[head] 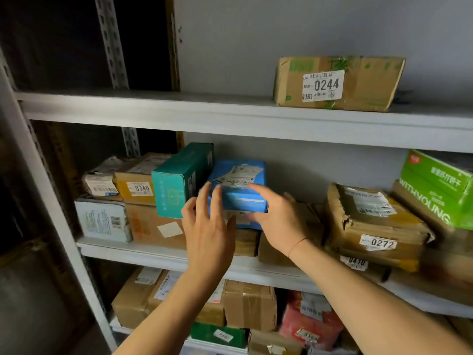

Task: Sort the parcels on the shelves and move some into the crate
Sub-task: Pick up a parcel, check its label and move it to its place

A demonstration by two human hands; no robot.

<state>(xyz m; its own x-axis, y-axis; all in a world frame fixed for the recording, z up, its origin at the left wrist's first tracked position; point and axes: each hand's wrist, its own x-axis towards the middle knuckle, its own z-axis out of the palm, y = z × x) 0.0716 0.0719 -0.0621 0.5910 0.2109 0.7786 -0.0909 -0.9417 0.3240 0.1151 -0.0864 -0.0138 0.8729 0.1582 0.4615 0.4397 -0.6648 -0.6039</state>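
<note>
Evidently early in sorting | right hand [275, 213] is gripping blue parcel [239, 190] on middle shelf [158, 254] | left hand [207, 221] is touching it, fingers straight | teal box [179, 180] beside | crate unseen, nothing moved.

Soft, even light brightens the wall [256, 34] and shelves [230, 119], while the left side sinks into dark shadow. The hands [210, 226] and right-edge parcels [435, 196] show motion blur; straight lines bow near the edges.
</note>
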